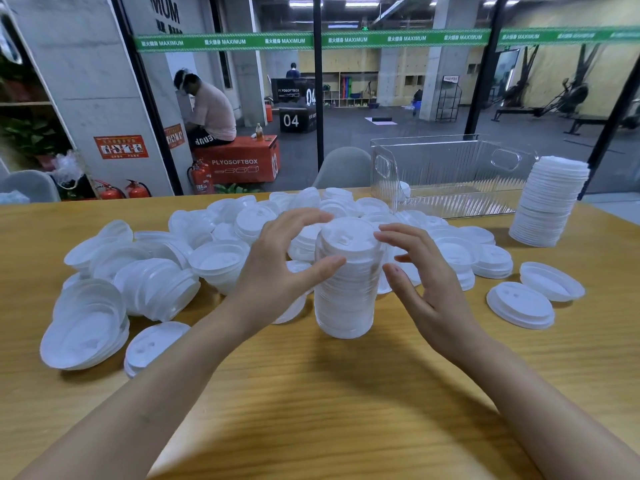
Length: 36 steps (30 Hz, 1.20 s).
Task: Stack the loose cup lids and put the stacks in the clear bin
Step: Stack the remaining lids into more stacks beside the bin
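A tall stack of white cup lids stands on the wooden table in front of me. My left hand curls round its upper part, thumb on the front and fingers behind the top rim. My right hand is at the stack's right side, its fingers nearly straight and its fingertips at the edge. Many loose lids lie heaped behind and to the left. The clear bin stands at the back right; it looks nearly empty.
A second tall stack of lids stands on the table to the right of the bin. Two single lids lie at the right. A glass wall runs behind the table, with a grey chair against it.
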Motion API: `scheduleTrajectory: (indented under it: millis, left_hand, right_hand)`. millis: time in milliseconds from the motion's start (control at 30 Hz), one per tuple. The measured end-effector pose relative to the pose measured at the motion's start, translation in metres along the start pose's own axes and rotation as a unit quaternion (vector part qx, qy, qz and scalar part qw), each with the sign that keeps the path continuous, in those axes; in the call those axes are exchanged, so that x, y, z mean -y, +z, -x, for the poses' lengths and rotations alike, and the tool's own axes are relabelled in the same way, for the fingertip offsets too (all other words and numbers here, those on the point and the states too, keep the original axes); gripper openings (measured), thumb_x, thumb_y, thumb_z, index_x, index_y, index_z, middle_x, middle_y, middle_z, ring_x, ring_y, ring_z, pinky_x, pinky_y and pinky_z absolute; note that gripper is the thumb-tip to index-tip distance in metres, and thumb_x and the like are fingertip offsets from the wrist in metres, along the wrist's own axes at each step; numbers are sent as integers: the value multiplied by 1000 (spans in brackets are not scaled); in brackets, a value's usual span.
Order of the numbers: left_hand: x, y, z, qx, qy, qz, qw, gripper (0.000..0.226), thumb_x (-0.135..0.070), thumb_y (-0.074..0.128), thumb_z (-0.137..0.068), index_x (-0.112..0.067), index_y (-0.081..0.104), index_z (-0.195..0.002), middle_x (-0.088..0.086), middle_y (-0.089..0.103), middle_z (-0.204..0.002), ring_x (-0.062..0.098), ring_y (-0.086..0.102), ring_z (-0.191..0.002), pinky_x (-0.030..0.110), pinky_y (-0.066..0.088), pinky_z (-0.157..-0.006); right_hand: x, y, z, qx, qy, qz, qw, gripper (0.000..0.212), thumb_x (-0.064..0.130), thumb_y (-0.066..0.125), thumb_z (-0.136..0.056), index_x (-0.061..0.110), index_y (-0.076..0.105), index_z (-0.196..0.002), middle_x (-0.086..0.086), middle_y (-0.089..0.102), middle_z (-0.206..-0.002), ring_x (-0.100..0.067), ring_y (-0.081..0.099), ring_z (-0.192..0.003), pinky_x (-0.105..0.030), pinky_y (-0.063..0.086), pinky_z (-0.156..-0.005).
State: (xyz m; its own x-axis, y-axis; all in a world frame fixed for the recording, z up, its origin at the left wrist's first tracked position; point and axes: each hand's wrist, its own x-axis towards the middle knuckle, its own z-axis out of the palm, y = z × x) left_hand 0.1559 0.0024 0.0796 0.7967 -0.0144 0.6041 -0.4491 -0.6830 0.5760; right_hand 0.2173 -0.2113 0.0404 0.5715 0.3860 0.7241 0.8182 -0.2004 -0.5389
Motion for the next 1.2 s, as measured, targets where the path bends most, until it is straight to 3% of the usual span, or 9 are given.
scheduleTrajectory:
  millis: [233,367,433,533,767,967,1133,1200]
  left_hand:
    - [50,-26,34,6,-64,-93,994,46,-60,65,-74,-42,58,-115,-29,56,-119,-6,44,-115,16,34,-95]
    - [76,-22,54,40,-48,-199,978,52,-66,55,-74,-35,61,-116,-22,58,-118,9,48,-112,46,43,-98]
    - [80,-19,56,63,-41,-240,968,58,-67,51,-75,-31,61,-120,-17,59,-119,14,48,-114,49,43,-97]
    - [83,-17,54,74,-43,-278,957,67,-69,46,-75,-28,60,-125,-10,60,-124,16,43,-118,44,38,-98]
    - [92,-16,54,103,-53,-292,949,70,-72,38,-75,-31,57,-128,-14,57,-127,14,40,-122,36,27,-99]
    - [82,-14,53,56,-47,-238,969,60,-69,50,-73,-30,64,-117,-9,58,-121,18,50,-117,43,40,-98]
    - [57,-15,47,-12,-100,-75,992,43,-66,61,-68,-44,60,-105,-28,54,-115,-5,44,-113,9,33,-91]
    - [51,-16,42,-33,-123,-28,991,35,-56,74,-74,-42,62,-104,-26,57,-114,-4,46,-115,8,34,-88]
  right_hand:
    - [1,1,0,-2,-2,-3,1000,31,39,43,-99,34,48,-130,8,49,-136,-11,45,-133,-29,41,-104]
    - [1,1,-1,-5,-7,-4,1000,31,39,43,-99,35,48,-129,6,50,-135,-12,45,-132,-23,42,-102]
    - [1,2,-1,-4,-4,-7,1000,31,39,43,-99,35,48,-129,5,50,-135,-12,46,-132,-22,41,-101]
    - [0,2,0,-4,-2,-5,1000,32,39,43,-99,33,49,-129,4,51,-135,-12,46,-131,-22,42,-101]
    - [0,3,1,-3,-1,-2,1000,32,38,43,-98,34,48,-129,3,51,-135,-13,47,-130,-23,42,-101]
    - [0,3,0,-2,-1,-6,1000,32,38,44,-98,36,47,-130,2,51,-135,-12,47,-130,-20,42,-100]
    - [0,3,0,-2,-3,-4,1000,32,38,44,-98,36,46,-130,5,51,-135,-11,48,-128,-17,40,-100]
    - [0,2,0,-1,-3,-3,1000,32,38,44,-98,38,45,-130,6,51,-134,-10,48,-128,-17,41,-100]
